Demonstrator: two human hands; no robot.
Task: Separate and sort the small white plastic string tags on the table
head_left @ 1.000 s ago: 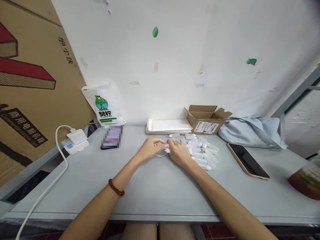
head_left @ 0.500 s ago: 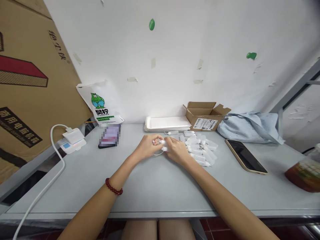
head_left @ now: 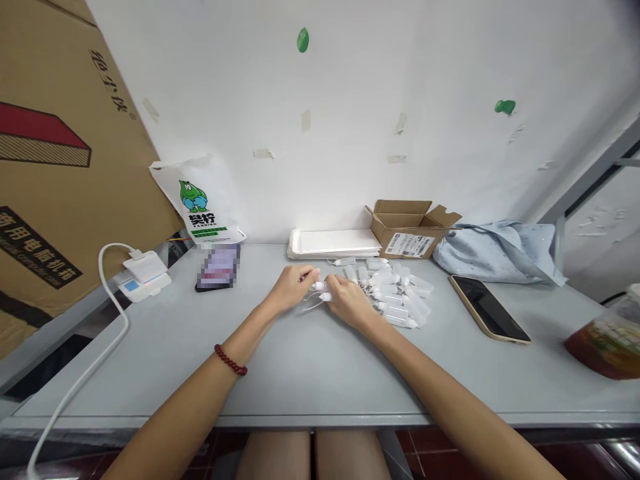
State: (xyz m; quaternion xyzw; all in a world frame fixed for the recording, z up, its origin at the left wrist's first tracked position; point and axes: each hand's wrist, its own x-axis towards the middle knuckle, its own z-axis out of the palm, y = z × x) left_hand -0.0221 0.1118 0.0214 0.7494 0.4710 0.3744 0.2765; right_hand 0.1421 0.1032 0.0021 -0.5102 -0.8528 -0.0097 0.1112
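Above the middle of the grey table, my left hand [head_left: 293, 288] is closed with its fingers curled beside white bottle caps. Whatever sits inside those fingers is hidden. Facing it, my right hand [head_left: 350, 301] is closed round small plastic bottles, whose white caps [head_left: 325, 297] stick out to the left between the hands. Thin pale strands trail from the caps towards the left. To the right of my right hand lies a loose pile of translucent squeeze bottles [head_left: 393, 299] with white caps. A dark red bead bracelet [head_left: 230, 360] circles my left wrist.
White flat packs [head_left: 335, 243] and an opened cardboard box [head_left: 410, 230] stand against the wall. Phones [head_left: 490, 310] lie on both sides. A cup [head_left: 607, 340], a cloth bag [head_left: 500, 253], a charger [head_left: 145, 273] with cable, and a large carton [head_left: 60, 200] flank the table [head_left: 300, 373].
My left hand has drawn slightly away from my right, and its fingers have curled in. More of the caps and thin strands shows between the hands. The camera view has shifted a little.
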